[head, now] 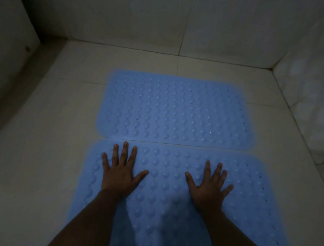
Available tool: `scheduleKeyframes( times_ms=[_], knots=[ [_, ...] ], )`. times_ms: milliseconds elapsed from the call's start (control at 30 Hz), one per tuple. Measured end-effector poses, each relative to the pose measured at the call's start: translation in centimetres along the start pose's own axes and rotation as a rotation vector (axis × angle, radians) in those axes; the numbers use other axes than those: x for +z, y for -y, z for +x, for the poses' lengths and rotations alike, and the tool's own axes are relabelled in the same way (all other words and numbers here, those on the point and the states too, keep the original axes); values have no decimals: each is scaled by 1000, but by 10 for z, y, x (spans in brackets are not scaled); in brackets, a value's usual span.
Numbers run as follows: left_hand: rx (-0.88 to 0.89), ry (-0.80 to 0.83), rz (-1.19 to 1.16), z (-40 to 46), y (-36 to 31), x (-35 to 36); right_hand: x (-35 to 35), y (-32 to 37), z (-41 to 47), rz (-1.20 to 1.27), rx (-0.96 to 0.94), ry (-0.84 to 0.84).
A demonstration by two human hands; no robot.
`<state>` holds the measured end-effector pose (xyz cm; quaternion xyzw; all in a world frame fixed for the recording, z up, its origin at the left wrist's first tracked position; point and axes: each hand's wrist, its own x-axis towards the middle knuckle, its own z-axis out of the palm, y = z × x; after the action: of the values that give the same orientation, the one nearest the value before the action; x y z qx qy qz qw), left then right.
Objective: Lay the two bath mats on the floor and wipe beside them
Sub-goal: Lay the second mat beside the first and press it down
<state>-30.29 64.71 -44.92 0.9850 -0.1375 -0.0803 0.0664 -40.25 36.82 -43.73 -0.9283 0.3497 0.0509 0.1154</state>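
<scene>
Dim tiled floor [47, 117], pale, with tiled walls [127, 13] closing it in on the far side and to the right; lighting is poor throughout and fine detail is lost.

Far mat [175, 110]: blue, studded with raised bumps, lying flat on the floor with no curl visible at its edges. Near mat [162, 200]: same type, laid directly in front of you, its far edge meeting the near edge of the far mat along a straight seam. I cannot tell whether the two edges merely touch or overlap slightly. The near mat's lower portion runs out of view, so its near edge cannot be checked.

Your left hand [119, 170] is spread wide, palm down, pressed flat on the near mat close to the seam. Your right hand [209, 183] is likewise splayed and flat on the same mat, further right. Neither hand grips anything.

Assessment: both mats appear to be in position, and you look to be pressing the second one flat. The laying portion seems complete or nearly so. The wiping portion is outstanding. No cloth or other wiping tool is visible, so you will need to fetch one. Bare floor lies open to the left and right of the mats.
</scene>
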Motion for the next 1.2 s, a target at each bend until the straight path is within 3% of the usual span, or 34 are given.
scheduleKeyframes(
  times_ms=[933,1100,1200],
  knots=[
    [-2,-17,-43,1,-3,0,-9,-1,13,-21,-6,123],
    [2,-2,-63,-1,-1,-15,-15,13,20,46,-6,24],
    [-35,-66,-37,2,13,-26,-20,38,28,140,-161,-43]
  ],
)
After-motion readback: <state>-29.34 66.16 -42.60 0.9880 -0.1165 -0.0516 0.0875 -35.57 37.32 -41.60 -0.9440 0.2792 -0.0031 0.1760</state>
